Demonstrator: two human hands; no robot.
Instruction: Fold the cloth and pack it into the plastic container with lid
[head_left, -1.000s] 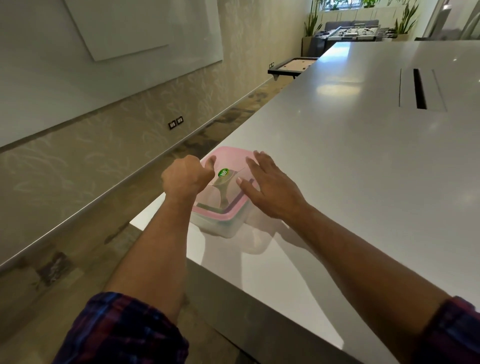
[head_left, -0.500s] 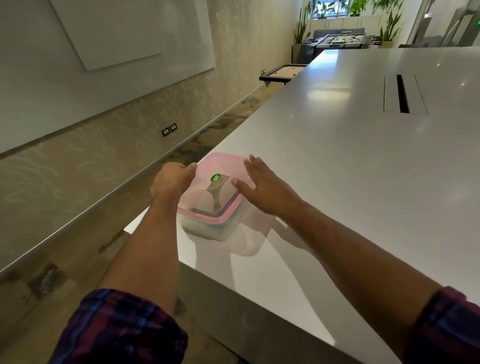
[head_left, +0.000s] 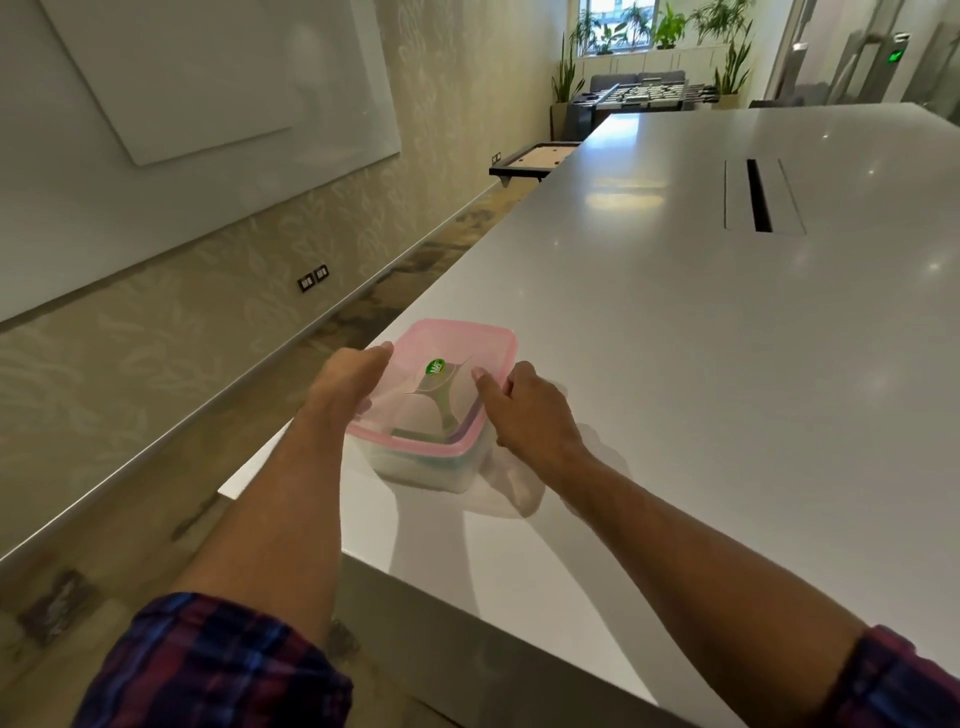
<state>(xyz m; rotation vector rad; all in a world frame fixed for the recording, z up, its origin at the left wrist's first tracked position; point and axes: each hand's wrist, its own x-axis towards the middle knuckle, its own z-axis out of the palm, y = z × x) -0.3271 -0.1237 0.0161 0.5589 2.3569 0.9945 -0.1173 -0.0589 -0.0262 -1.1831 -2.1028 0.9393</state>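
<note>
A clear plastic container (head_left: 431, 467) with a translucent pink lid (head_left: 467, 343) sits near the left edge of the white table (head_left: 675, 338). A green sticker is on the lid. Through the lid and wall the folded cloth (head_left: 441, 405) shows dimly as a grey-green shape. My left hand (head_left: 348, 379) grips the lid's left rim, fingers curled over the edge. At the right rim my right hand (head_left: 524, 410) holds on, thumb on top of the lid and fingers bent down the side.
The table's corner and left edge lie just beside the container, with floor below. A long cable slot (head_left: 758, 195) is set into the table farther back right. A whiteboard (head_left: 208, 93) hangs on the left wall.
My right hand went from lying flat on the lid to curling over its right rim. My left hand shifted from the lid's top to its left edge. The container stayed in place.
</note>
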